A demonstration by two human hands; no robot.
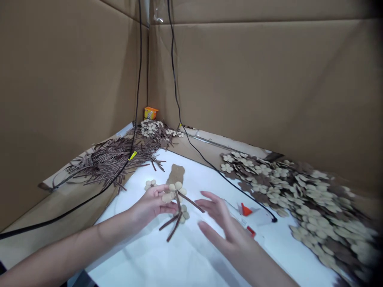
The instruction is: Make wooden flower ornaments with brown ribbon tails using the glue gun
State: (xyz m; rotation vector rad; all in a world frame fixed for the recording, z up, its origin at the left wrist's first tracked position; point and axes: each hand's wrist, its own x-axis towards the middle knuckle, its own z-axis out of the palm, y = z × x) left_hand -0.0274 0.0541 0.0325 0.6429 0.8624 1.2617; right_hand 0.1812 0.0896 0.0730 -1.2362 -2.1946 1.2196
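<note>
My left hand (pixel 153 204) pinches a beige flower cutout (pixel 178 186) at its edge, above the white board. Two thin brown strips (pixel 191 201) run down from the middle of that flower. Just under it is a second flower cutout (pixel 184 214) with two brown strips (pixel 174 229) pointing toward me; whether it lies on the board or touches my left fingers, I cannot tell. Right of both flowers, my right hand (pixel 220 223) is held with fingers apart and nothing in it. Another small flower (pixel 150 183) lies behind my left fingers.
A brown scrap (pixel 176 173) lies on the white board (pixel 143 255). Beyond my right hand are a red cone-shaped piece (pixel 246 209) and a black cable (pixel 227 181). Brown strips (pixel 113 159) are heaped at left, flower cutouts (pixel 287 187) at right. Cardboard walls (pixel 254 79) enclose the corner.
</note>
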